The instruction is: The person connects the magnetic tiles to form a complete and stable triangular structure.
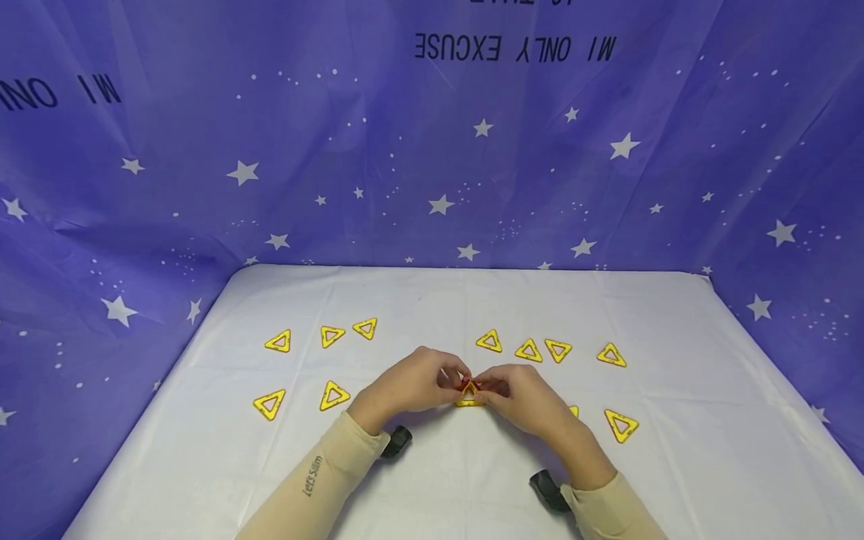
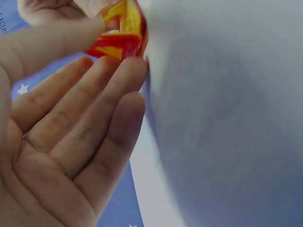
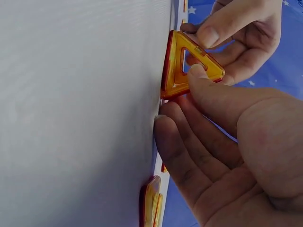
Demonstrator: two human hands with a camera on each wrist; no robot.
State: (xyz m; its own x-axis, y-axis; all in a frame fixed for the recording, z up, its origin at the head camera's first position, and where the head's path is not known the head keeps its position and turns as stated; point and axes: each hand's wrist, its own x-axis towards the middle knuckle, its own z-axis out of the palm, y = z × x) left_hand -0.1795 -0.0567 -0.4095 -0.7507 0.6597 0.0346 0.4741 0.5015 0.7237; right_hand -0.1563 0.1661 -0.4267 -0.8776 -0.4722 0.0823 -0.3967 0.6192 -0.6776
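Between both hands, at the middle of the table, yellow triangular tiles (image 1: 469, 404) with red edges and open centres lean together in a small upright pointed shape. From its left side, my left hand (image 1: 420, 381) pinches the tiles between thumb and fingers. My right hand (image 1: 525, 399) pinches them from the other side. In the right wrist view, the right thumb lies on the face of the front yellow tile (image 3: 175, 88), whose lower edge is at the white cloth. The left wrist view shows a red edge (image 2: 113, 41) above the left fingertips; fingers partly hide the tiles.
Loose yellow triangular tiles lie flat on the white tabletop (image 1: 432, 480), several to the left (image 1: 260, 405) and several to the right (image 1: 631, 426). One tile (image 1: 574, 411) is partly hidden behind the right hand. A purple star-patterned curtain (image 1: 378, 150) surrounds the table's back and sides.
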